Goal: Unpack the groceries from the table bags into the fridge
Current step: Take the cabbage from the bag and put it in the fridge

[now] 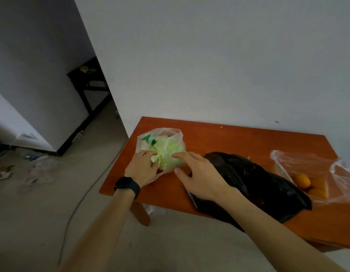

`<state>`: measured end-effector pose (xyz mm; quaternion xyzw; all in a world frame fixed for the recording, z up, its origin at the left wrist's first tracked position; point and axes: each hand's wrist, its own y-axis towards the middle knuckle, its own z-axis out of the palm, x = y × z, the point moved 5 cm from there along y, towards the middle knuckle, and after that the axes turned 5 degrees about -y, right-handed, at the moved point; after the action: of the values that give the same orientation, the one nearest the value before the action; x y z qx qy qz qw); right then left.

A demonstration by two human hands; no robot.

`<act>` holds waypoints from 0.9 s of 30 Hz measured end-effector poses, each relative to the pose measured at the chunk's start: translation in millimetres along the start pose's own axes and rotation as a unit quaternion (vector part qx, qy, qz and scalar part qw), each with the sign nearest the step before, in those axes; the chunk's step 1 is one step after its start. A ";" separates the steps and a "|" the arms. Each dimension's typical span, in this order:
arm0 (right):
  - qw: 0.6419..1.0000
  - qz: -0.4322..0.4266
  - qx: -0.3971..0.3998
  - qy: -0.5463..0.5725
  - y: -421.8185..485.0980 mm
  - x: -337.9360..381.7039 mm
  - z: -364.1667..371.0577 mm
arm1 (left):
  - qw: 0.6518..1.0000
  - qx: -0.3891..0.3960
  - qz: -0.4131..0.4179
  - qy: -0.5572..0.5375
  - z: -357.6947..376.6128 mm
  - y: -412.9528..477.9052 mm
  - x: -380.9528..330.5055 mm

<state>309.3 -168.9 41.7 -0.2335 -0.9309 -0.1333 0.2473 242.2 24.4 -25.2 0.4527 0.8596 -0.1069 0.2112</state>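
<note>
1. Currently a pale green leafy cabbage (168, 154) sits inside a thin clear plastic bag (160, 134) at the left end of the orange-brown wooden table (238, 138).
2. The left hand (141, 169), with a black wristwatch (127, 185), grips the cabbage's left side with curled fingers.
3. The right hand (201, 173) is spread, its forefinger touching the cabbage's right side.
4. A crumpled black plastic bag (248, 183) lies just beside the cabbage; a second clear bag (337, 173) holding orange fruit (301, 182) lies further right.

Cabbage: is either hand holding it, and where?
Left hand grips the cabbage at its left side; right hand only touches its right side with straight fingers.
</note>
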 end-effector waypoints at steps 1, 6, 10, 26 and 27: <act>1.000 -0.001 -0.007 0.004 22.1 1.7 4.5 | 1.000 0.006 0.012 0.018 1.4 20.1 8.4; 0.999 0.030 -0.044 0.009 139.6 -7.4 43.8 | 0.988 0.082 0.118 0.057 28.8 126.7 43.0; 0.991 0.103 0.045 -0.075 209.9 -43.3 95.0 | 0.971 0.184 0.149 0.039 53.1 188.6 62.1; 0.868 0.356 0.252 -0.236 190.9 -185.3 158.7 | 0.813 0.331 0.340 0.338 91.6 283.2 125.3; 0.866 0.362 0.255 -0.232 192.3 -191.2 164.2 | 0.817 0.343 0.327 0.329 95.0 285.2 123.3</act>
<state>487.2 -15.2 -171.0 -0.5073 -0.8129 0.2660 0.1056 440.6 241.0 -164.1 0.7584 0.5869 -0.1643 -0.2309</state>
